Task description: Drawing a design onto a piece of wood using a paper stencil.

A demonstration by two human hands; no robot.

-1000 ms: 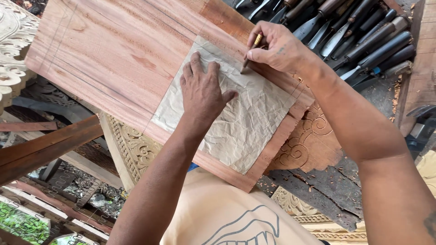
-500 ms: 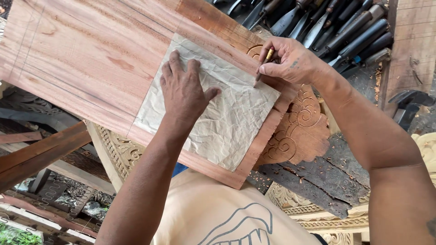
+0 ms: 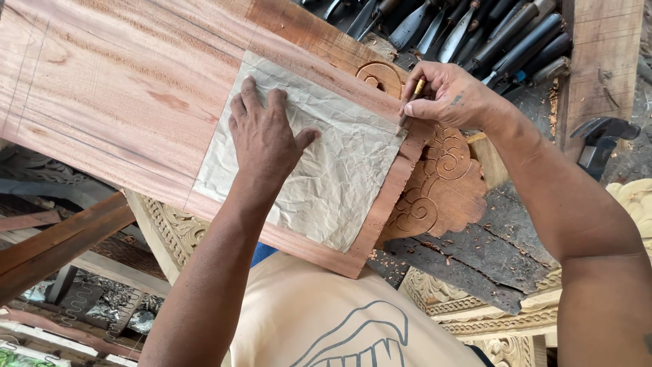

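Head view, looking straight down: the left hand (image 3: 263, 136) lies flat on the crumpled paper pattern (image 3: 319, 153), fingers lightly spread, thumb angled out to the side, pinning the sheet down. That paper sits on the reddish wooden board (image 3: 115, 88), near the board's right end. Over at the sheet's upper right corner, the right hand (image 3: 451, 95) pinches a pencil (image 3: 411, 102) between thumb and fingers, its tip touching the paper's edge. Just beside it, under the board, a carved scroll piece (image 3: 435, 190) pokes out (swirls clearly cut). Behind the right hand, a row of chisels (image 3: 489, 37) lies close together.
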